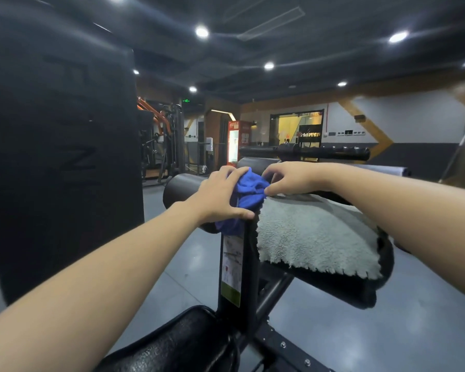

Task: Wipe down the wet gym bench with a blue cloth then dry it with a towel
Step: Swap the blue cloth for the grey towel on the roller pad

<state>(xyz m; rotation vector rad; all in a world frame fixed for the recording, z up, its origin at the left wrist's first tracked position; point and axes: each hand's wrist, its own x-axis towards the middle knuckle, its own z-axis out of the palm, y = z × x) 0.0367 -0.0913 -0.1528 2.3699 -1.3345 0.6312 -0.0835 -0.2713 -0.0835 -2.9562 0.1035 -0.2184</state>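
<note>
A crumpled blue cloth [249, 193] sits on top of the bench's upright black post [249, 267]. My left hand [218, 196] grips the cloth from the left, thumb underneath. My right hand [290, 178] pinches its right edge with the fingertips. A grey towel [314, 234] lies spread over a black padded seat [360, 288] just right of the post, below my right hand. Another black bench pad [177, 345] shows at the bottom of the view.
A black foam roller [183, 190] lies behind my left hand, with more roller pads [333, 153] further back. A tall black upholstered pad [59, 157] fills the left side. Grey floor surrounds the bench; weight machines [169, 135] and a red fridge [235, 140] stand far behind.
</note>
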